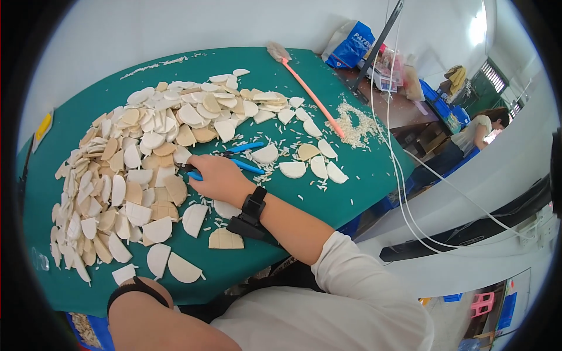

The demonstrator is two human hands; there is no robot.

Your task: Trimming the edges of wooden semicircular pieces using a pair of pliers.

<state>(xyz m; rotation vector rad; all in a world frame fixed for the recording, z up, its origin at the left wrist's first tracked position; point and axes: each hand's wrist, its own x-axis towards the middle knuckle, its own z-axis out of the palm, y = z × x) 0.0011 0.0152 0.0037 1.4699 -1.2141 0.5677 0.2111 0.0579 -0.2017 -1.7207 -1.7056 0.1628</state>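
The counter [369, 175] has a dark green top, and its far edge is near a white wall [175, 26]. A large heap of half-round pieces [140, 169], white and tan, covers its left and middle part. Some loose pieces lie apart to the right and near the front edge, with small white sticks [287, 140] scattered between them.

The right hand [213, 175], with a black band [253, 205] on the wrist, is at the right border of the heap. Its fingers are closed around a blue-handled tool [195, 175], partly hidden. Just beside it, 1 pair of blue-handled pliers [247, 166] lies on the counter. The left forearm [140, 310] is at the lower edge, but its hand is hidden, so I cannot tell its state.

Farther back, a brush [314, 96] with coral handle lies beside a pile of pale crumbs [357, 127]. In the room, white cables [391, 140] hang at the right, another person [468, 137] sits beyond them, and a pink stool [482, 304] stands on the floor.
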